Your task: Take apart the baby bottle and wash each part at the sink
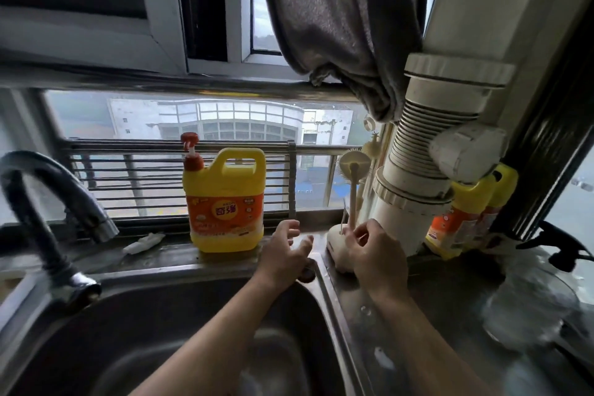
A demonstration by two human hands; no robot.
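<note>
A cream brush stand (337,249) sits on the counter just right of the sink's back corner. A bottle brush (353,170) with a round bristled head stands upright in it. My right hand (373,251) is at the stand, its fingers pinching the base of the brush's thin stem. My left hand (286,251) hovers over the sink's back rim with fingers spread and loose, holding nothing. No baby bottle part is plainly visible.
A yellow dish-soap jug (225,199) stands on the window ledge behind the steel sink (154,325). The faucet (51,202) arches at the left. A white drain pipe (418,170) rises right of the stand, with more yellow bottles (463,219) behind it. Glassware (530,309) sits far right.
</note>
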